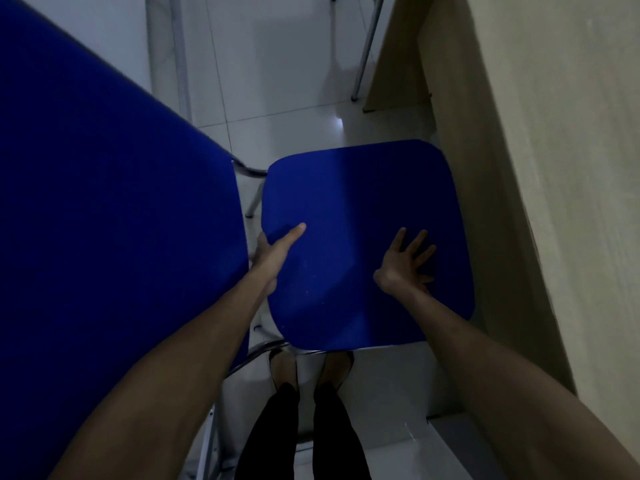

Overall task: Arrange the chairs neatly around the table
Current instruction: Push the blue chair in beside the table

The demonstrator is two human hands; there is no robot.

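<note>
Both hands on a blue chair seat beside the wooden table

At the centre of the frame the blue seat (363,237) stands just beside the wooden table (554,168), which fills the right side. The left hand (273,251) clasps the seat's left edge, thumb on top and fingers curled out of sight beneath. The right hand (405,268) lies flat on the cushion near its right edge, fingers spread wide and holding nothing. A larger blue panel (114,220), apparently the chair's backrest or that of a neighbouring chair, fills the left of the frame and sits close to the left hand. If the seat is shoved sideways, knuckles could be pinched against that panel, or the seat could knock the table's side. The person's shoes (311,368) stand at the lower edge, so a metal leg could catch them. No containers appear.
</note>
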